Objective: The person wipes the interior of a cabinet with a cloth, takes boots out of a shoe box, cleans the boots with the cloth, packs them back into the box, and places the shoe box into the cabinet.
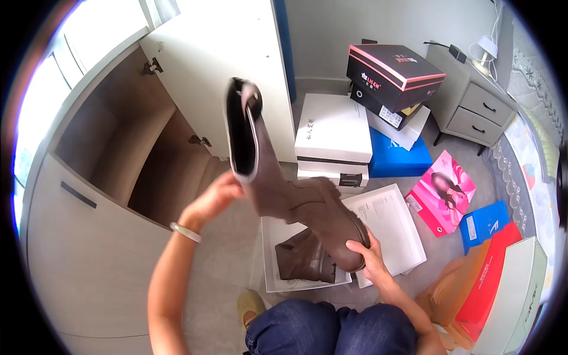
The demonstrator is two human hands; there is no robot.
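Observation:
A tall brown boot (278,189) is held up at the middle of the view, its unzipped shaft tilted up and left, its toe low and right. My right hand (371,257) grips the toe, thumb on top. Beside the shaft's edge is my left hand (218,195), fingers bent at the boot; how firmly they hold it is hidden. Below, a second brown boot (302,257) lies in an open white box (269,275). The box's white lid (393,222) rests on the floor to the right.
An open cabinet (118,136) with its white door (219,53) stands at the left. White boxes (332,127), a black box (393,65) and a blue box (402,157) are stacked ahead. A pink box (444,192), an orange-red box (485,272) and a nightstand (473,106) are at the right.

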